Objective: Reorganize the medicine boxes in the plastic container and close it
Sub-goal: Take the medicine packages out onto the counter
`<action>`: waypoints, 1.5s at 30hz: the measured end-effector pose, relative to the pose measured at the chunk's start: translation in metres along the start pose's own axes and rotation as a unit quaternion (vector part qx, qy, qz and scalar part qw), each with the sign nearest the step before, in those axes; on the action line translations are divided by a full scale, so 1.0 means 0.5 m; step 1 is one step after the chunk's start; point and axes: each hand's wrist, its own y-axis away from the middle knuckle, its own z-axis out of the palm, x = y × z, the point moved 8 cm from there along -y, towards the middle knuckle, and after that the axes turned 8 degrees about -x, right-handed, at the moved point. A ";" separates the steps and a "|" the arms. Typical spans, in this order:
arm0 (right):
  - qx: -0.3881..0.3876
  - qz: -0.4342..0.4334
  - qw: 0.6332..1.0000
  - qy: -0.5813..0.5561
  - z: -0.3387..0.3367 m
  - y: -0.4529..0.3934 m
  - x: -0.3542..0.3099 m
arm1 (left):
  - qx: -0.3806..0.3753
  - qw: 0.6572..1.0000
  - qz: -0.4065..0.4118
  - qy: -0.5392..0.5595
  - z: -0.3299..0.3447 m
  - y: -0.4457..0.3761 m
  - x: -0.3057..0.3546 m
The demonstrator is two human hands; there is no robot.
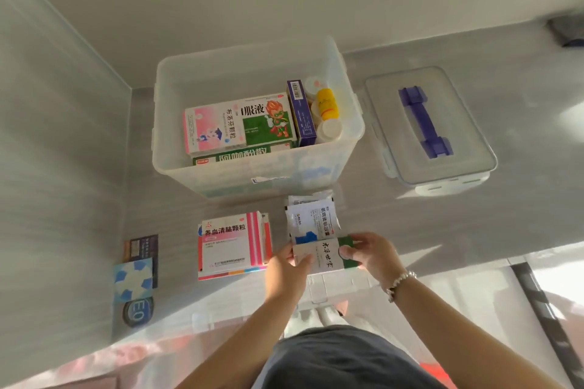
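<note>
Nearest the camera, the person's 2 hands meet on a white-and-green medicine box [327, 254] at the near edge of the grey counter [442, 224]. The left hand [289, 265] pinches its left end, and the right hand [369, 254], with a bead bracelet [398, 283] at the wrist, grips its right end, thumb on the green part. Just beyond the box lie white sachets [313, 218], partly covered by it. To the left sits a pink-and-white medicine box [230, 246] on top of others, and further left a blue-and-white packet [134, 278] beside a dark one [140, 246].

Farther back stands the translucent plastic container [252, 174], open, holding a pink box [215, 129], a green cartoon box [268, 118], a purple box [301, 114] on edge and a yellow bottle [327, 104] among white-capped ones (labels too small to read). Its lid [429, 126], with a purple handle [422, 121], lies to the right, apart from it.
</note>
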 end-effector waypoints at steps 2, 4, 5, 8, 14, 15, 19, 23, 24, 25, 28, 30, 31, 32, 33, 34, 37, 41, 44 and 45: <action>0.012 -0.008 1.000 0.019 0.004 -0.012 0.004 | 0.019 1.000 0.006 -0.005 0.000 0.001 0.002; 0.018 -0.002 1.000 0.019 0.005 -0.018 0.004 | 0.021 1.000 0.005 -0.004 0.003 0.005 0.009; 0.015 -0.001 1.000 0.020 0.006 -0.019 0.003 | 0.021 1.000 0.002 -0.004 0.005 0.007 0.012; 0.011 -0.011 0.999 0.043 0.002 -0.011 -0.009 | 0.029 0.999 -0.002 -0.013 0.001 0.017 0.023; 0.043 -0.064 0.997 -0.004 -0.031 0.034 -0.058 | 0.073 0.996 0.059 0.005 -0.038 0.056 0.075; 0.037 -0.077 0.996 -0.015 -0.032 0.044 -0.074 | 0.082 0.994 0.073 0.007 -0.045 0.062 0.084; 0.003 -0.154 0.985 -0.082 -0.035 0.097 -0.157 | 0.101 0.985 0.137 0.025 -0.077 0.086 0.144; -0.009 -0.244 0.965 -0.093 -0.042 0.146 -0.254 | 0.104 0.971 0.212 0.040 -0.126 0.110 0.229; -0.013 -0.260 0.961 -0.097 -0.042 0.154 -0.276 | 0.099 0.968 0.226 0.045 -0.137 0.116 0.250; -0.019 -0.275 0.955 -0.105 -0.042 0.162 -0.298 | 0.094 0.964 0.243 0.050 -0.147 0.121 0.270; -0.029 -0.321 0.940 -0.114 -0.047 0.178 -0.363 | 0.081 0.948 0.303 0.051 -0.182 0.139 0.329; -0.025 -0.348 0.933 -0.086 -0.051 0.184 -0.409 | 0.071 0.940 0.332 0.044 -0.206 0.141 0.361; -0.020 -0.358 0.931 -0.068 -0.053 0.184 -0.430 | 0.070 0.937 0.339 0.035 -0.218 0.138 0.373; -0.014 -0.366 0.929 -0.049 -0.056 0.181 -0.451 | 0.073 0.936 0.345 0.021 -0.231 0.134 0.385; -0.008 -0.372 0.927 -0.037 -0.058 0.177 -0.470 | 0.075 0.934 0.350 0.006 -0.243 0.128 0.397; 0.000 -0.376 0.926 -0.026 -0.060 0.170 -0.487 | 0.074 0.934 0.350 -0.007 -0.253 0.121 0.409; 0.036 -0.372 0.926 0.046 -0.065 0.132 -0.530 | 0.052 0.944 0.314 -0.091 -0.278 0.078 0.434; 0.018 -0.311 0.931 0.189 -0.043 0.053 -0.571 | 0.003 0.950 0.216 -0.225 -0.309 -0.013 0.430; -0.046 -0.225 0.916 0.329 -0.010 -0.006 -0.574 | -0.097 0.942 0.122 -0.296 -0.304 -0.071 0.397; -0.061 -0.196 0.905 0.372 0.000 -0.022 -0.569 | -0.118 0.935 0.096 -0.320 -0.303 -0.085 0.386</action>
